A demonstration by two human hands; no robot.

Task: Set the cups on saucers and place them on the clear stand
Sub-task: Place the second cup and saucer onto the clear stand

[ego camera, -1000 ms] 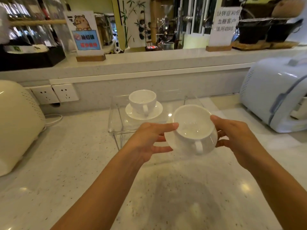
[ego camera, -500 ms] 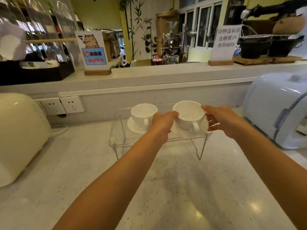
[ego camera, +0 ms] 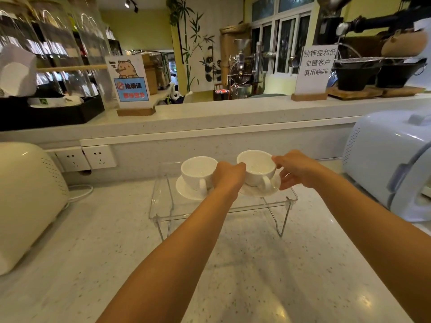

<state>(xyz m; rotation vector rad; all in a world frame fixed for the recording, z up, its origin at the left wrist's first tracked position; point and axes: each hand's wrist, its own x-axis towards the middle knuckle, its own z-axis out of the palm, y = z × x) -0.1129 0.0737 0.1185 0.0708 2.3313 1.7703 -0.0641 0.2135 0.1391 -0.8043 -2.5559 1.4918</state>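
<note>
A clear stand point(ego camera: 163, 201) on thin wire legs sits on the counter below the back ledge. On its left half a white cup point(ego camera: 198, 171) rests on a white saucer point(ego camera: 186, 192). On its right half a second white cup point(ego camera: 257, 167) sits on its saucer point(ego camera: 261, 192), handle toward me. My left hand point(ego camera: 228, 177) grips that saucer's left edge, between the two cups. My right hand point(ego camera: 295, 169) holds the right edge, fingers under the saucer and thumb at the cup's rim. The saucer lies low on the stand top; whether it touches I cannot tell.
A cream appliance point(ego camera: 25, 197) stands at the left, a pale blue one point(ego camera: 391, 164) at the right. Wall sockets point(ego camera: 86, 157) and a cable are behind the stand. The raised ledge point(ego camera: 210, 117) carries signs and black trays.
Both hands carried the second cup and saucer away from me and up onto the right half of the stand. The first cup and saucer have stayed put.
</note>
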